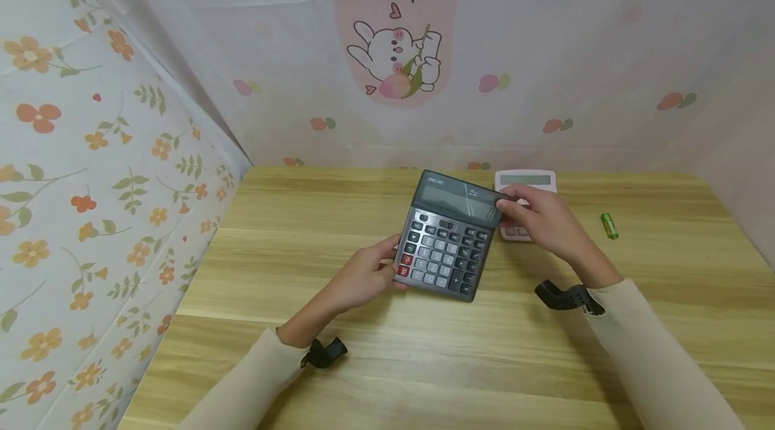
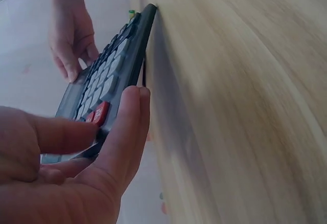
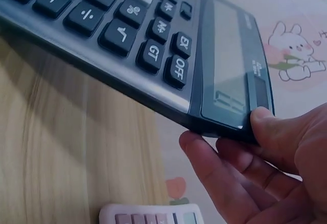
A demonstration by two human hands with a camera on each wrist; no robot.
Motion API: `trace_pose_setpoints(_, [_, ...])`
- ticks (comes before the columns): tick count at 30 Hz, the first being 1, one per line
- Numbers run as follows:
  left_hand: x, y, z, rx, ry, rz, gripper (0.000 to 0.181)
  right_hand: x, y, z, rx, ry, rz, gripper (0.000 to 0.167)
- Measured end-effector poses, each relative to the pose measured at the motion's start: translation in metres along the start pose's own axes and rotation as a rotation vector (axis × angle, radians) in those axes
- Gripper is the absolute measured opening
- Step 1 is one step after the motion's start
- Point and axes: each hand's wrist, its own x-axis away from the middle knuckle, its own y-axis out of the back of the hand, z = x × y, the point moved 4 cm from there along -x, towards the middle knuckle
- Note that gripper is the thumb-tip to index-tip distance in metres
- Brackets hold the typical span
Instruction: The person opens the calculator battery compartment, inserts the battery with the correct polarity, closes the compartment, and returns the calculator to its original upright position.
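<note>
Both hands hold a dark grey calculator (image 1: 445, 241), raised and tilted off the table. My left hand (image 1: 363, 276) pinches its lower left edge, thumb beside the red keys (image 2: 100, 114) and fingers behind. At the upper right corner, my right hand (image 1: 535, 218) grips with the thumb on the front by the display and fingers underneath, as the right wrist view shows. A digit shows at one end of the display (image 3: 230, 65). Behind the right hand, a white-pink calculator (image 1: 525, 180) lies partly covered on the table.
A green battery (image 1: 609, 225) lies on the wooden table (image 1: 290, 215) to the right of the pale calculator. A printed cloth (image 1: 272, 46) hangs behind the table's back edge, and a floral cloth (image 1: 91, 215) hangs on the left.
</note>
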Motion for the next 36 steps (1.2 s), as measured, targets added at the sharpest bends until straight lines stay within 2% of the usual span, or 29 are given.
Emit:
trace_pose_setpoints(4, [-0.002, -0.001, 0.001, -0.176, -0.033, -0.012, 0.081, -0.005, -0.003, 0.002, -0.017, -0.034, 0.006, 0.037])
trace_pose_setpoints(6, [-0.004, -0.002, 0.001, -0.3, -0.038, -0.026, 0.091, -0.008, -0.006, 0.003, -0.023, -0.046, 0.011, 0.038])
trace_pose_setpoints(9, [-0.007, -0.003, 0.003, -0.475, -0.007, -0.05, 0.101, -0.013, -0.01, 0.003, -0.018, -0.055, 0.02, 0.038])
trace_pose_setpoints(12, [-0.008, -0.005, 0.003, -0.57, 0.031, -0.069, 0.1, -0.019, -0.014, 0.002, 0.006, -0.05, 0.025, 0.034])
trace_pose_setpoints(19, [-0.01, -0.006, 0.002, -0.653, 0.077, -0.09, 0.084, -0.033, -0.026, 0.001, 0.102, -0.017, 0.022, 0.031])
trace_pose_setpoints(26, [-0.014, -0.007, 0.003, -0.707, 0.087, -0.105, 0.076, -0.04, -0.036, 0.001, 0.15, -0.013, 0.015, 0.037])
trace_pose_setpoints(30, [-0.015, -0.007, 0.003, -0.723, 0.089, -0.106, 0.072, -0.041, -0.039, 0.005, 0.168, -0.013, 0.015, 0.041])
trace_pose_setpoints(36, [-0.017, -0.006, 0.003, -0.764, 0.095, -0.095, 0.072, -0.041, -0.043, 0.011, 0.128, -0.034, 0.045, 0.048])
